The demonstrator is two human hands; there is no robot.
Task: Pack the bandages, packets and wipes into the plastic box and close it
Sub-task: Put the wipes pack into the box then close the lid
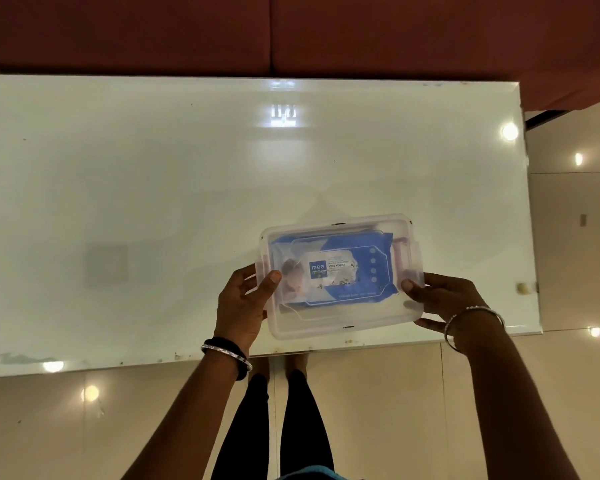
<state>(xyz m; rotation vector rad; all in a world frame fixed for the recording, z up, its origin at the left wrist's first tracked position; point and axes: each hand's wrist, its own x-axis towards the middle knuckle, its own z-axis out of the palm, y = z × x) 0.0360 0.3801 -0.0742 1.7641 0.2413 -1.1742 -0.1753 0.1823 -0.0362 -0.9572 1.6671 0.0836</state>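
Observation:
A clear plastic box (340, 323) with its translucent lid on sits near the table's front edge. Through the lid shows a blue and white wet wipes pack (357, 268), and something pink (400, 251) lies at the right end. Other contents are too blurred to name. My left hand (245, 306) grips the box's left end, thumb on the lid by the side clip. My right hand (444, 299) holds the right end, thumb pressed on the lid's corner.
The white glossy table (153, 202) stretches far to the left and back. A dark red sofa (291, 32) stands behind it. Beige tiled floor (575, 237) lies to the right and below, where my legs stand against the table's front edge.

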